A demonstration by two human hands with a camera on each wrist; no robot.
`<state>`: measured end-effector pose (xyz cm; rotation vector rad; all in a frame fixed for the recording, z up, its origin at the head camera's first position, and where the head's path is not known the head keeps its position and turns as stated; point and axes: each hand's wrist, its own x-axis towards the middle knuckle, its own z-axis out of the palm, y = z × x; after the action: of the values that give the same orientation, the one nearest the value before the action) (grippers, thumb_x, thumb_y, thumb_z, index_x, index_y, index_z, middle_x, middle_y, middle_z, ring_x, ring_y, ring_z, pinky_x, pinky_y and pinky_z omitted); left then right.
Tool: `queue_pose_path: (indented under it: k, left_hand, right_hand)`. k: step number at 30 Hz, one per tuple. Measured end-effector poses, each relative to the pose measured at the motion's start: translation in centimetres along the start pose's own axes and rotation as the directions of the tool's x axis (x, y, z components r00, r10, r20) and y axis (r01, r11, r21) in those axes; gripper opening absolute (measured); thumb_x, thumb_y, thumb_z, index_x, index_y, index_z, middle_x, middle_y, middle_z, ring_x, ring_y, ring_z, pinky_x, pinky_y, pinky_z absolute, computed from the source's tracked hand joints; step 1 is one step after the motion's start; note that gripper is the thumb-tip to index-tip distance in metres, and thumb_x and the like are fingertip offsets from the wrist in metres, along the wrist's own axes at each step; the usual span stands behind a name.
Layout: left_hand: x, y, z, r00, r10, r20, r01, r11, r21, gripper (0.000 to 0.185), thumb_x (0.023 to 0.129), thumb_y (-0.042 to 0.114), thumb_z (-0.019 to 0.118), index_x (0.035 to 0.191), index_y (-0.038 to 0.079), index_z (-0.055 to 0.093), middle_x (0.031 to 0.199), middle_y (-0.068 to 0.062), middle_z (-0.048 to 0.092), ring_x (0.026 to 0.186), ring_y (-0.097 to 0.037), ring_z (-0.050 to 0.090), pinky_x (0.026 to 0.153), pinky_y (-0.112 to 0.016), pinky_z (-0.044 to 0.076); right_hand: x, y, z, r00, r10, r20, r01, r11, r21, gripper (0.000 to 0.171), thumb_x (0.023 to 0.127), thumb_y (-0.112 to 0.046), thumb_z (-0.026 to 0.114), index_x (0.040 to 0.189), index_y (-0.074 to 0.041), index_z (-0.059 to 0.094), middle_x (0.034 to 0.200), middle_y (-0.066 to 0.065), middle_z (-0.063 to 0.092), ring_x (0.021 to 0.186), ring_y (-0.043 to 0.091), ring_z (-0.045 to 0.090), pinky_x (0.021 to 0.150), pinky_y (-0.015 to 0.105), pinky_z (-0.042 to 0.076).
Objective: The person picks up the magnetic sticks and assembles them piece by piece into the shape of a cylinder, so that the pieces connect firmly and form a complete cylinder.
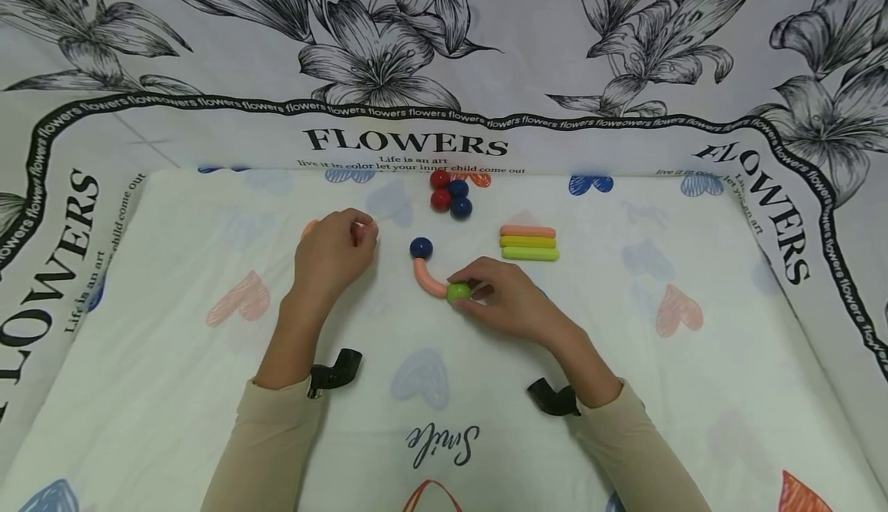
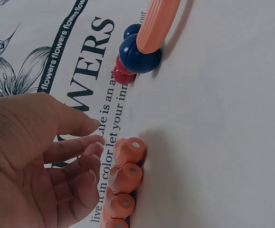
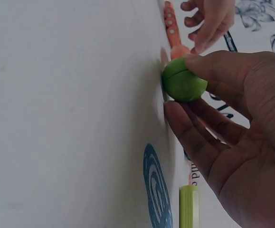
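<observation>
My right hand (image 1: 509,300) pinches a green ball (image 3: 182,85) between thumb and fingers. A curved orange rod (image 1: 426,277) joins that ball to a dark blue ball (image 1: 421,248) at its far end. To the left, my left hand (image 1: 334,251) hovers with loosely bent fingers and nothing visible between them. Close by its fingertips, in the left wrist view, stands a row of orange pieces (image 2: 128,176) with pale dots on their ends. From the head, the left hand hides most of that row.
Two red balls (image 1: 440,200) and two blue balls (image 1: 461,207) cluster at the back of the table. Right of them lie three straight rods, pink (image 1: 527,231), yellow (image 1: 527,242) and green (image 1: 529,254), side by side. A white heart-print cloth (image 1: 610,450) covers the table.
</observation>
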<state>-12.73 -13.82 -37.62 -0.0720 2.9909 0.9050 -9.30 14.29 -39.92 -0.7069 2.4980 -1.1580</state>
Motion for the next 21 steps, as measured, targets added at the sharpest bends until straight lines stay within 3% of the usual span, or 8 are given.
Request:
queue_pose_path:
  k: [13, 21]
  left_hand:
    - [-0.08, 0.01, 0.27, 1.000, 0.008, -0.005, -0.008, 1.000, -0.003, 0.029, 0.103, 0.023, 0.058, 0.115, 0.004, 0.077, 0.088, -0.010, 0.066, 0.079, -0.026, 0.061, 0.064, -0.032, 0.042]
    - [-0.10, -0.04, 0.30, 1.000, 0.003, -0.019, -0.003, 1.000, 0.007, 0.035, 0.105, 0.025, 0.057, 0.126, 0.002, 0.073, 0.104, -0.016, 0.069, 0.091, -0.030, 0.063, 0.075, -0.043, 0.051]
  right_hand:
    - [-0.18, 0.58, -0.48, 0.999, -0.023, 0.037, 0.023, 1.000, 0.019, 0.031, 0.097, -0.011, 0.076, 0.128, -0.015, 0.072, 0.126, -0.001, 0.073, 0.111, 0.014, 0.070, 0.100, 0.033, 0.060]
    - [-0.11, 0.33, -0.13, 1.000, -0.014, 0.022, 0.014, 1.000, 0.018, 0.033, 0.094, -0.014, 0.081, 0.125, -0.014, 0.073, 0.123, -0.001, 0.072, 0.107, 0.013, 0.070, 0.098, 0.032, 0.061]
